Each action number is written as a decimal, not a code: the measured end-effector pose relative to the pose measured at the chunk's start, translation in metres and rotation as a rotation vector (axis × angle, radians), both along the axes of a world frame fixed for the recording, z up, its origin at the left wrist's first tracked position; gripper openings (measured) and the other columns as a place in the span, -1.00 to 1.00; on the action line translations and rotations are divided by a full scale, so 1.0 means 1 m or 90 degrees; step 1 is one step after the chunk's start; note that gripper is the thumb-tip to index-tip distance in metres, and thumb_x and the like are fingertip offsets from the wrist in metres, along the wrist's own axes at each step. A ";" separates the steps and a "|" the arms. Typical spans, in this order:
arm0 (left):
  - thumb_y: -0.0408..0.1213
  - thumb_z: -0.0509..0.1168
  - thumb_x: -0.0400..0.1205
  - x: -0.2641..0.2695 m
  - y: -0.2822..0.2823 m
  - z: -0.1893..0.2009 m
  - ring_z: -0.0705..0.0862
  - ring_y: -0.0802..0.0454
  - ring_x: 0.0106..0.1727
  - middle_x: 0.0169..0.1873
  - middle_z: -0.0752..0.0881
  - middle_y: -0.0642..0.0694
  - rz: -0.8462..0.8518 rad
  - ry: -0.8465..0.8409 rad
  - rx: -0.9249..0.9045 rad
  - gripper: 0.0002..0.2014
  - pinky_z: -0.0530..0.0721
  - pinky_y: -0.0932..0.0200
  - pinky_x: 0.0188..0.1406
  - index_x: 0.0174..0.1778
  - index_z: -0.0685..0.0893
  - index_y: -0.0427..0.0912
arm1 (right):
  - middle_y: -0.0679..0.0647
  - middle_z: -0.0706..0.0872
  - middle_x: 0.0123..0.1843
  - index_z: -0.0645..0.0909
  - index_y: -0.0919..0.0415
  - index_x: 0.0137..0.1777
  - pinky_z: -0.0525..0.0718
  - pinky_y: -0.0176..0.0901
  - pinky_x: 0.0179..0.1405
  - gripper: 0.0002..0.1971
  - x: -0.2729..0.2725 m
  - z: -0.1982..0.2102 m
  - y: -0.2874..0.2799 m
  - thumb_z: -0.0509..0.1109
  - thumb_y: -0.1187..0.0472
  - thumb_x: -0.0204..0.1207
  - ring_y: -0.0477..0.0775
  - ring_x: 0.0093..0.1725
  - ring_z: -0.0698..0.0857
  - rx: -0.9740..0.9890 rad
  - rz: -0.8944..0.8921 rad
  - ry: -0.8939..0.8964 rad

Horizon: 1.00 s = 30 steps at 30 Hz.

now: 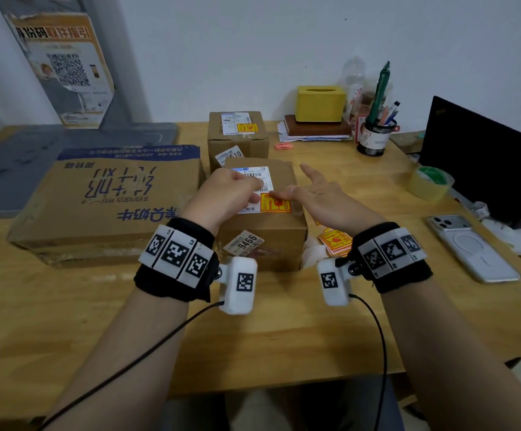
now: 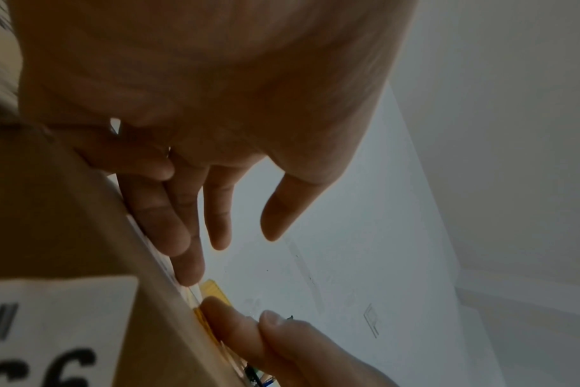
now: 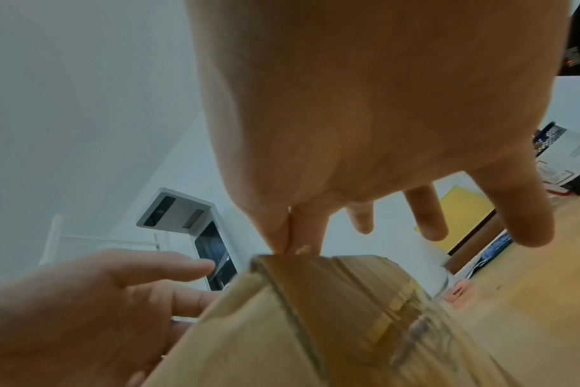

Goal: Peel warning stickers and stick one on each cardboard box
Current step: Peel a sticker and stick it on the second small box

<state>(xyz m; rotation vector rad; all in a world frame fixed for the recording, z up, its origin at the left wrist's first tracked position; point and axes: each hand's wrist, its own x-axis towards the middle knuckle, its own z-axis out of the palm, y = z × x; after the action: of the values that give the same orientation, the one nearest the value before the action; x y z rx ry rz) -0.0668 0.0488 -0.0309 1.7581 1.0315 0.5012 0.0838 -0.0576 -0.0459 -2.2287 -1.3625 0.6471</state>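
Note:
A small cardboard box (image 1: 265,234) stands mid-table with a yellow and red warning sticker (image 1: 276,203) on its top beside a white shipping label. My left hand (image 1: 251,189) rests with straight fingers on that label; the left wrist view shows the fingers (image 2: 182,235) lying flat along the box (image 2: 66,222). My right hand (image 1: 287,191) is open, its fingertips pressing the sticker (image 2: 216,289). Behind it, a second small box (image 1: 237,141) carries its own sticker (image 1: 246,128). A large flat box (image 1: 106,203) lies at the left. Loose stickers (image 1: 334,241) sit under my right wrist.
A phone (image 1: 470,247), a tape roll (image 1: 430,181) and an open laptop (image 1: 483,157) line the right side. At the back stand a pen cup (image 1: 374,135), a yellow tissue box (image 1: 320,104) on books, and a pink clip (image 1: 284,146).

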 end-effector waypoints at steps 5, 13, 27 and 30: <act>-0.07 0.32 0.69 0.000 -0.001 0.001 0.70 0.12 -0.03 -0.14 0.84 0.04 0.002 -0.001 -0.005 -0.78 0.54 0.06 0.12 0.12 0.71 -0.11 | -0.18 0.05 0.85 0.75 -0.44 0.19 0.19 0.24 0.70 -0.75 0.001 0.000 -0.005 0.26 -0.26 0.66 0.21 0.77 0.13 0.022 0.003 0.036; -0.08 0.33 0.68 0.001 0.002 -0.002 0.71 0.10 0.00 -0.14 0.84 0.04 0.002 0.000 0.001 -0.78 0.56 0.06 0.13 0.11 0.73 -0.12 | -0.05 0.05 0.86 0.82 -0.32 0.17 0.03 0.01 0.72 -0.66 0.006 0.000 -0.009 0.17 -0.06 0.79 0.04 0.81 0.02 0.057 0.030 0.001; -0.06 0.36 0.63 0.000 0.002 -0.007 0.71 -0.03 0.18 -0.03 0.84 -0.01 -0.004 0.000 0.007 -0.83 0.55 -0.15 0.42 -0.11 0.77 -0.05 | -0.07 0.17 0.84 0.84 -0.28 0.19 0.15 0.12 0.72 -0.73 0.010 0.004 -0.018 0.30 -0.14 0.70 0.11 0.79 0.12 0.042 0.050 0.004; -0.05 0.36 0.60 -0.001 0.002 -0.007 0.72 -0.04 0.17 -0.04 0.84 -0.02 -0.002 0.002 0.015 -0.82 0.58 -0.16 0.40 -0.14 0.79 -0.06 | 0.11 0.18 0.84 0.71 -0.18 0.44 0.05 0.15 0.74 -0.58 0.007 0.010 -0.019 0.02 0.05 0.87 0.05 0.81 0.03 -0.004 0.083 -0.104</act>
<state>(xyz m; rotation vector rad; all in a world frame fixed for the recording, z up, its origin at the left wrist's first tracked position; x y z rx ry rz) -0.0674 0.0505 -0.0381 1.7818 1.0292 0.5114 0.0906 -0.0765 -0.0363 -2.2539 -1.5984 0.5235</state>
